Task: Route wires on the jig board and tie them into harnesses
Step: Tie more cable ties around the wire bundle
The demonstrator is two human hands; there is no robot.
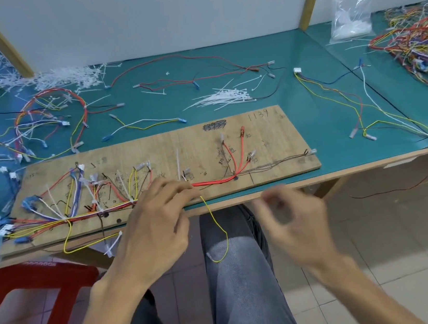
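The wooden jig board (272, 137) lies along the near edge of the teal counter (288, 51), with coloured wires fanned over its left half and a red wire bundle (215, 181) running along its lower right part. The left hand (155, 218) rests over the board's near edge and hides the middle of the routed run. Its grip pinches a yellow wire (225, 236) just beside the red bundle's end, and the wire hangs off the counter in a loop over the person's knee. The right hand (293, 216) hovers just off the counter's front edge, fingers curled but blurred, so I cannot tell whether its grip holds anything. Behind the board lie a heap of white cable ties (223, 96) and loose wires. Further left are a tied harness (49, 118) and tie offcuts (60, 76). A plastic bag (351, 16) and a tangled harness pile (420, 45) sit at the right. A red stool (34, 294) stands below left.
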